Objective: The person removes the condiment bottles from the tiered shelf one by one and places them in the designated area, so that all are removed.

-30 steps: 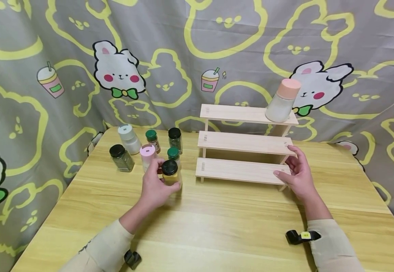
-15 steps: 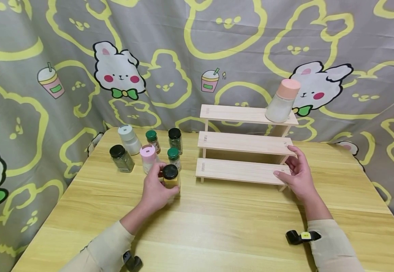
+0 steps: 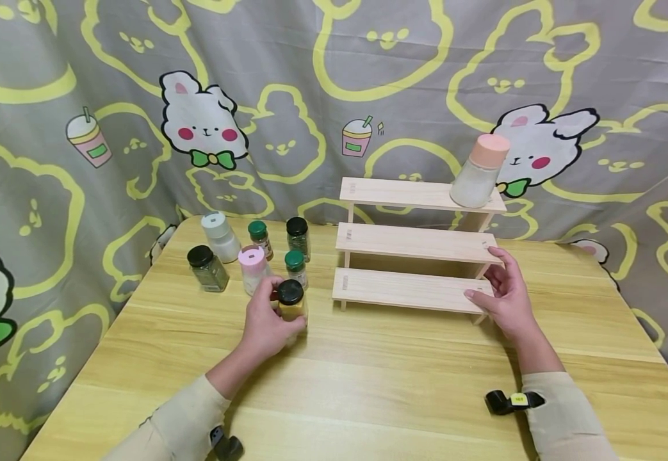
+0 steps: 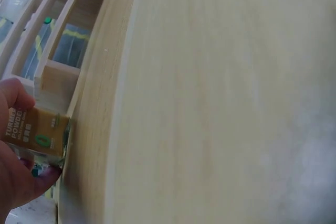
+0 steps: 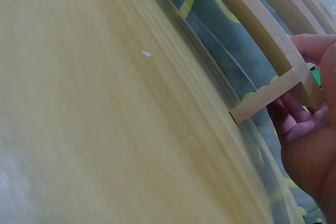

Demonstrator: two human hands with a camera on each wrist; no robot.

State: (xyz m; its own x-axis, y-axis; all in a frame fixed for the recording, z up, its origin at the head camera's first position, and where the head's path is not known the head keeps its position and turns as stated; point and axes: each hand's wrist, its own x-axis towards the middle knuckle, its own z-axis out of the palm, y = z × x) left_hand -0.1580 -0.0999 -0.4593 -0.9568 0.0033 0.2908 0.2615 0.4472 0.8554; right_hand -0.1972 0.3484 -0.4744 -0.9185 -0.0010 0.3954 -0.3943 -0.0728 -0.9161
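Observation:
My left hand (image 3: 267, 325) grips a black-capped jar of turmeric powder (image 3: 291, 308) by its sides, in front of the other jars. In the left wrist view the label of the turmeric jar (image 4: 39, 132) can be read, and its base looks to be at the tabletop. My right hand (image 3: 506, 294) holds the right end of a three-step wooden rack (image 3: 414, 291), thumb on the lowest shelf and fingers around the side. The right wrist view shows the thumb over the shelf edge and fingers behind the rack's leg (image 5: 268, 95). A pink-capped shaker (image 3: 480, 171) stands at the top shelf's right end.
Left of the rack stand a white-capped shaker (image 3: 221, 237), a pink-lidded shaker (image 3: 253, 269), green-capped jars (image 3: 260, 238) and black-capped jars (image 3: 208, 269). A patterned curtain (image 3: 287, 115) hangs behind the wooden table (image 3: 380, 384).
My left hand has drawn the turmeric jar slightly toward me and down, away from the green-capped jar behind it. My right hand has stayed on the rack.

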